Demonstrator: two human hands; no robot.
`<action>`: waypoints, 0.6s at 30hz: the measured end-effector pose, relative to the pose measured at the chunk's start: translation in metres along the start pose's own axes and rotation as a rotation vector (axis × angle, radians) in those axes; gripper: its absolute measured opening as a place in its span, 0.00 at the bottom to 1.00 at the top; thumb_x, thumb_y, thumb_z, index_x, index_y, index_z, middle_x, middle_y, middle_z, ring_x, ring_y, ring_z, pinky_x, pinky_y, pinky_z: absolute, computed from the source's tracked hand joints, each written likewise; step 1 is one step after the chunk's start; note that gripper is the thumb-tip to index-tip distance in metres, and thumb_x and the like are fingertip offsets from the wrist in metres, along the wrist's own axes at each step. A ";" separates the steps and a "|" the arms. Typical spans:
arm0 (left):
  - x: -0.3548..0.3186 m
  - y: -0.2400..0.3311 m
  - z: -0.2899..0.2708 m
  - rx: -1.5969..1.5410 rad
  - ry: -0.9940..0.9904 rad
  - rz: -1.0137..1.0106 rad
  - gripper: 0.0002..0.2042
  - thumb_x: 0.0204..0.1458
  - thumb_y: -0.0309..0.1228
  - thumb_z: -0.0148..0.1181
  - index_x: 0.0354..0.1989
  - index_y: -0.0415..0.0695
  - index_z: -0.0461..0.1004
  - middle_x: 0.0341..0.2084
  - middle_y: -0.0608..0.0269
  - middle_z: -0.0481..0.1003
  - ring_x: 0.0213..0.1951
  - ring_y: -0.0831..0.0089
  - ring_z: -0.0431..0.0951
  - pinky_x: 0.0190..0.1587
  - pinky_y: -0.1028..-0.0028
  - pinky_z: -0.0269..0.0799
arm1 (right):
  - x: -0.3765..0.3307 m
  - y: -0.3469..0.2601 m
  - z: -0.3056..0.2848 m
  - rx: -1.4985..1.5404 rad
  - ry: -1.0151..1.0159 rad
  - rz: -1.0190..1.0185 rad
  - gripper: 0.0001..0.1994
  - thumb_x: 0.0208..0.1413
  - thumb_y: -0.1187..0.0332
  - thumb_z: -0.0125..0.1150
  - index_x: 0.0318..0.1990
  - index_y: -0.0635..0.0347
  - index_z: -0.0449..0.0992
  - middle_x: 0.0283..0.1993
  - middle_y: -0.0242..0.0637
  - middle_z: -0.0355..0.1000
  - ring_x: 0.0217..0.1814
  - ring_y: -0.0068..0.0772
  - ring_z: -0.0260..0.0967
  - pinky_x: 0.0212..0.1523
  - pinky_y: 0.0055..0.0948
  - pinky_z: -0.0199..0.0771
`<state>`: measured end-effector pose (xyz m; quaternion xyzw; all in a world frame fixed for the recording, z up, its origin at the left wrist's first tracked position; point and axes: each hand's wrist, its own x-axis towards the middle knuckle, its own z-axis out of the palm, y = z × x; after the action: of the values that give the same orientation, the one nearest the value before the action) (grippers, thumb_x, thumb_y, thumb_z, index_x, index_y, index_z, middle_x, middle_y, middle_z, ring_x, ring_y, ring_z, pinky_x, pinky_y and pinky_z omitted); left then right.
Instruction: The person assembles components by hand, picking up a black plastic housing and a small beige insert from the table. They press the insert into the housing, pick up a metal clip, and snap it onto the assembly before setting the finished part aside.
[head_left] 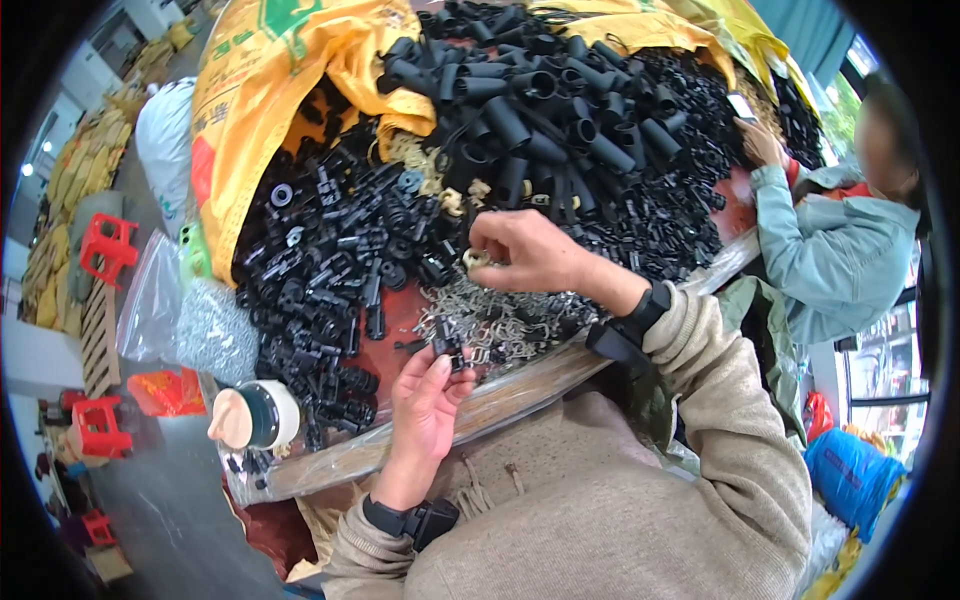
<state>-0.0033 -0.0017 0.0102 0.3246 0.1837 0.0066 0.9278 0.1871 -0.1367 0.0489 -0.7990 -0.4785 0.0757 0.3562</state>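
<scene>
My left hand (425, 405) holds a small black plastic part (447, 349) between thumb and fingertips at the near edge of the table. My right hand (527, 252) pinches a small pale metal clip (478, 259) above a loose pile of metal clips (490, 318). To the left lies a heap of small black plastic parts (330, 250). Behind it is a bigger heap of black plastic tubes (540, 110). Both wrists wear black straps.
A yellow sack (250, 90) borders the heaps at the back left. A clear bag of small metal pieces (205, 325) and a capped jar (255, 415) sit at the left. Another person in a light blue jacket (830, 250) works at the right. Red stools (105, 245) stand on the floor.
</scene>
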 end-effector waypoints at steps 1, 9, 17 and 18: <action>0.000 0.000 0.001 -0.007 0.006 0.018 0.11 0.50 0.25 0.51 0.42 0.38 0.66 0.36 0.52 0.73 0.32 0.71 0.76 0.32 0.79 0.74 | -0.006 -0.008 -0.004 -0.013 0.013 0.015 0.13 0.39 0.67 0.62 0.31 0.62 0.67 0.21 0.35 0.65 0.22 0.30 0.65 0.23 0.26 0.65; -0.002 -0.001 0.008 0.036 -0.034 0.071 0.11 0.50 0.27 0.52 0.42 0.38 0.67 0.37 0.55 0.72 0.36 0.72 0.75 0.38 0.77 0.74 | -0.043 -0.030 0.014 0.538 -0.367 0.169 0.12 0.45 0.63 0.61 0.29 0.63 0.68 0.20 0.31 0.68 0.22 0.19 0.64 0.22 0.22 0.64; 0.000 -0.002 0.007 -0.007 -0.073 0.071 0.12 0.50 0.28 0.52 0.43 0.39 0.66 0.37 0.55 0.72 0.37 0.72 0.75 0.39 0.76 0.74 | -0.051 -0.034 0.022 0.685 -0.288 0.148 0.12 0.47 0.63 0.60 0.29 0.63 0.68 0.19 0.32 0.69 0.22 0.18 0.65 0.22 0.22 0.65; 0.000 -0.002 0.007 -0.007 -0.073 0.070 0.12 0.50 0.28 0.52 0.43 0.39 0.66 0.37 0.55 0.72 0.37 0.72 0.75 0.39 0.76 0.74 | -0.052 -0.035 0.022 0.708 -0.250 0.144 0.11 0.48 0.64 0.60 0.29 0.63 0.68 0.19 0.31 0.69 0.22 0.18 0.65 0.22 0.22 0.64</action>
<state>-0.0014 -0.0074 0.0137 0.3278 0.1380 0.0277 0.9342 0.1248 -0.1584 0.0438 -0.6428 -0.4053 0.3577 0.5428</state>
